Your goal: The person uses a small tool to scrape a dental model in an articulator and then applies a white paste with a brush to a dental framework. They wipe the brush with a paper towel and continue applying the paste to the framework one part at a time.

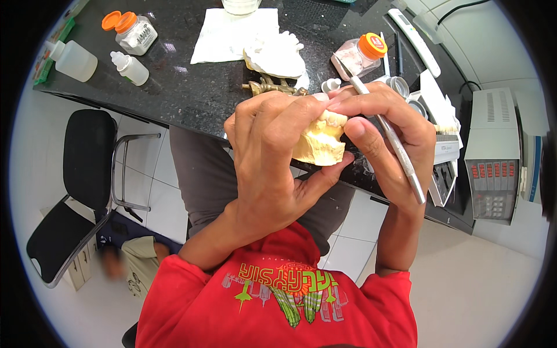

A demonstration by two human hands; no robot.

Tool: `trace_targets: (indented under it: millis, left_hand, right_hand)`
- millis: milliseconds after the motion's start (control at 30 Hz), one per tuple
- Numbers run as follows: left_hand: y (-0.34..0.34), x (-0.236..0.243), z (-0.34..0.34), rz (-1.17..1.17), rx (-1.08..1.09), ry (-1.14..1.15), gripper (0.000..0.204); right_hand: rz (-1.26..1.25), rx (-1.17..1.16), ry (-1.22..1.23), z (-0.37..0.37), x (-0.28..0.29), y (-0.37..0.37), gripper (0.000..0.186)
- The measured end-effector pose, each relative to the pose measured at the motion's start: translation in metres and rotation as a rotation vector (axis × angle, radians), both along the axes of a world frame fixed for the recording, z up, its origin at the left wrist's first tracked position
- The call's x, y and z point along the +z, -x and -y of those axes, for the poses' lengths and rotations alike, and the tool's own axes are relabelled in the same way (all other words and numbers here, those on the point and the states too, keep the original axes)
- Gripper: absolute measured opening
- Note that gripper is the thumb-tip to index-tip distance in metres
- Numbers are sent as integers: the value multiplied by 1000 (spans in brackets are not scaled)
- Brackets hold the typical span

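My left hand [264, 153] is wrapped round a yellow plaster dental model [318, 146], held in the air at the bench's near edge. Pale teeth line the model's upper right side. My right hand [403, 124] is closed on a slim metal dental carving instrument [399, 149], whose knurled handle slants down past the palm. Its blade-like end points up and away from the model. The right fingertips meet the left fingers at the top of the model. Beyond my hands, a brass articulator [270, 87] lies partly hidden, with a white plaster cast [277, 57] behind it.
On the black bench [191, 90] are a white paper towel [217, 37], orange-lidded jars [137, 37] [355, 58], squeeze bottles [78, 61] [130, 68] and a shade guide [445, 149]. A control unit [492, 156] stands right. A chair [87, 156] and another person [139, 261] are at left.
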State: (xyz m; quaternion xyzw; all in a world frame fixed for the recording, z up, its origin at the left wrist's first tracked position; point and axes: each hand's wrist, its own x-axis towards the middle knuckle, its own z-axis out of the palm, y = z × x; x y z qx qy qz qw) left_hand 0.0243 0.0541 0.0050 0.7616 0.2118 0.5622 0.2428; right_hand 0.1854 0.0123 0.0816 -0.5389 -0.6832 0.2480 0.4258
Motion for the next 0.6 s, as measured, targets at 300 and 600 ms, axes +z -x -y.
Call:
trace_targets:
  millis: [300, 600]
  left_hand:
    - [1, 0, -1, -18, 16, -22, 71]
    - [1, 1, -1, -29, 20, -26, 70]
  right_hand:
    - [-74, -16, 36, 0, -2, 2, 15]
    - [-83, -39, -73, -4, -8, 3, 7]
